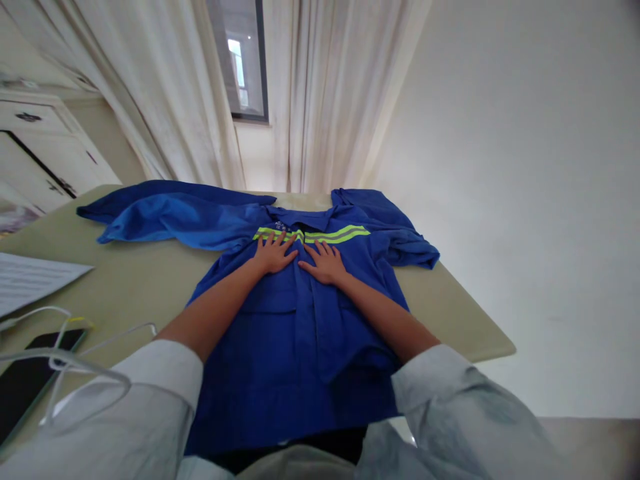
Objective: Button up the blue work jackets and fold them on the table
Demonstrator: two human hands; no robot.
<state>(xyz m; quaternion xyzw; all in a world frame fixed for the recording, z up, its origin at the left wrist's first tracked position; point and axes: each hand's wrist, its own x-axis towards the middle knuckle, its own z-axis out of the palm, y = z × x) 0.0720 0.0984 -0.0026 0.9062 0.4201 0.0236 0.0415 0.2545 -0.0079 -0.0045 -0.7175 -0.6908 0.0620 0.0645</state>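
Note:
A blue work jacket (270, 340) lies front side up on the table, its collar pointing away from me. A yellow-green reflective stripe (345, 234) crosses its chest. My left hand (274, 255) rests flat with fingers spread on the left chest, fingertips over the stripe. Close beside it, my right hand (324, 263) presses flat near the front placket, fingers also apart. The jacket's left-side sleeve (175, 220) stretches out across the table, while the right-side sleeve (407, 243) is bunched near the table's right edge. Nothing is held in either hand.
The pale table (150, 287) has a rounded corner at right. To the left are a printed sheet (35, 277), a dark phone (25, 380) and a white cable (65, 357). Curtains (330, 93) hang behind, a white cabinet (45, 147) stands far left, and a wall (540, 200) is at right.

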